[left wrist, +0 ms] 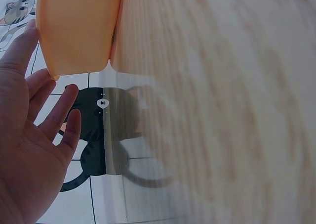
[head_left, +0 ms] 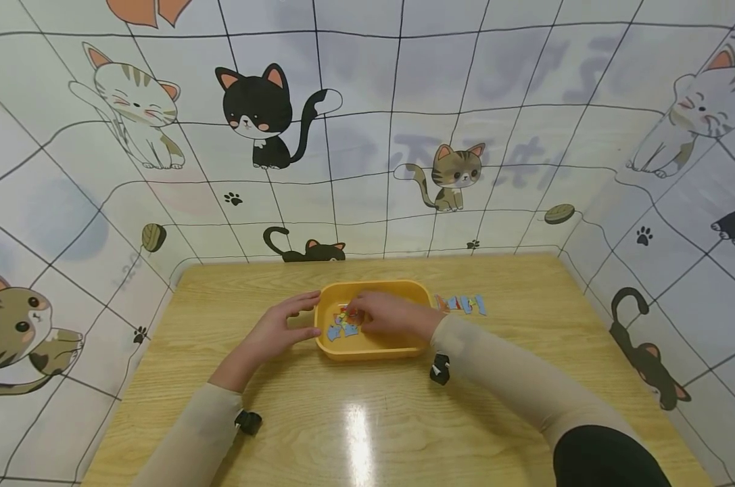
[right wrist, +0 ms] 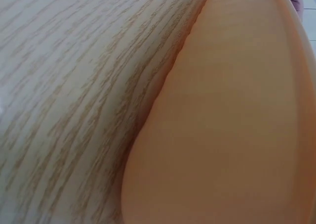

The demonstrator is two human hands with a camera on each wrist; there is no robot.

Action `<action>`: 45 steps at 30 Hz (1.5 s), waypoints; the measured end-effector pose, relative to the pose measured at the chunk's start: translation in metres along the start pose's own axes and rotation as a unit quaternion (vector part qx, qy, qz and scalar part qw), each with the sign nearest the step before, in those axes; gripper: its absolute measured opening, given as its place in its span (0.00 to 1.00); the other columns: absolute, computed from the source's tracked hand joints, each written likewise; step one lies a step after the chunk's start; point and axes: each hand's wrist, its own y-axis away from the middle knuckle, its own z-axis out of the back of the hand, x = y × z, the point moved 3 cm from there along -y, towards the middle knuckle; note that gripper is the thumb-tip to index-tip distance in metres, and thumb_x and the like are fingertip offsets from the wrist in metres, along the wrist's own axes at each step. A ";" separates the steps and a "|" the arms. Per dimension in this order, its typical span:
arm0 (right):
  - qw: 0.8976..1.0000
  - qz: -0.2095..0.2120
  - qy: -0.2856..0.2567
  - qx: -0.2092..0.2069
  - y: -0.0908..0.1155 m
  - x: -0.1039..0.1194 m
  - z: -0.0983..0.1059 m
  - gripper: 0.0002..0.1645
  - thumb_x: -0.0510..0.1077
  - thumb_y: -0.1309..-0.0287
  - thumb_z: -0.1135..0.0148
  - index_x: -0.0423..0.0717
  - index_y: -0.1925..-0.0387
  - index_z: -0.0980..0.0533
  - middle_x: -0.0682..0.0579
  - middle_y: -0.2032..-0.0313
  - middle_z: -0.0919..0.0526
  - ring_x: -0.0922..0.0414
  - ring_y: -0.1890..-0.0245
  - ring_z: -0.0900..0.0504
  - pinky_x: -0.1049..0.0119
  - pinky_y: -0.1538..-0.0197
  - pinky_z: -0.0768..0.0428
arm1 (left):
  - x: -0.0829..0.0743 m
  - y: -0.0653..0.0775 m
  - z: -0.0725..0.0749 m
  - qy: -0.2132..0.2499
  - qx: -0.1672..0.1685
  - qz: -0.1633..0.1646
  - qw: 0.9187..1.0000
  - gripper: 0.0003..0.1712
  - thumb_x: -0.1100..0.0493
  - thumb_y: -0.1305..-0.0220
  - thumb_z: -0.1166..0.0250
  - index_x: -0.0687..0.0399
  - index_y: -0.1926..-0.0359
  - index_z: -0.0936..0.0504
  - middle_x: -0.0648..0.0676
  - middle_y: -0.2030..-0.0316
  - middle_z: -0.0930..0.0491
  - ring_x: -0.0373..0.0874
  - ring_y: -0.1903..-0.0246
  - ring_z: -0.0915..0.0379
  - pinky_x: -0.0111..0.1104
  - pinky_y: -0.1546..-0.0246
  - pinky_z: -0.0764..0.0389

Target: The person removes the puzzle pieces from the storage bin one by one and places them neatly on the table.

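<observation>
Coloured flat pieces (head_left: 350, 329) lie at the left end of the yellow tray (head_left: 373, 355), which stands on the wooden table (head_left: 306, 412). My right hand (head_left: 388, 314) reaches in among them, fingers bent downward; whether they pinch a piece I cannot tell. My left hand (head_left: 282, 326), fingers loosely extended, touches the tray's left rim. Further pieces (head_left: 465, 304) lie on the table just right of the tray.
</observation>
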 end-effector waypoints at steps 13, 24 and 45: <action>0.999 0.012 0.047 0.016 -0.001 0.005 0.001 0.19 0.38 0.24 0.31 0.48 0.36 0.14 0.55 0.57 0.20 0.58 0.58 0.23 0.64 0.50 0.20 | 0.000 0.000 0.000 0.001 0.002 -0.004 1.000 0.40 0.50 0.29 0.21 0.49 0.20 0.24 0.41 0.18 0.33 0.54 0.20 0.35 0.56 0.23 0.28; 0.999 0.023 0.043 0.012 -0.004 0.001 0.001 0.14 0.40 0.23 0.29 0.46 0.40 0.12 0.57 0.61 0.17 0.60 0.61 0.23 0.66 0.54 0.20 | -0.002 0.000 -0.001 0.001 0.002 -0.005 1.000 0.41 0.50 0.29 0.20 0.50 0.20 0.24 0.41 0.18 0.33 0.55 0.22 0.33 0.56 0.24 0.27; 0.999 0.023 0.027 0.000 -0.002 0.003 -0.002 0.11 0.40 0.25 0.29 0.47 0.45 0.11 0.57 0.62 0.20 0.59 0.61 0.25 0.66 0.55 0.23 | -0.004 0.000 -0.001 0.004 -0.002 -0.018 1.000 0.41 0.52 0.30 0.19 0.53 0.21 0.23 0.46 0.18 0.31 0.58 0.22 0.33 0.58 0.25 0.26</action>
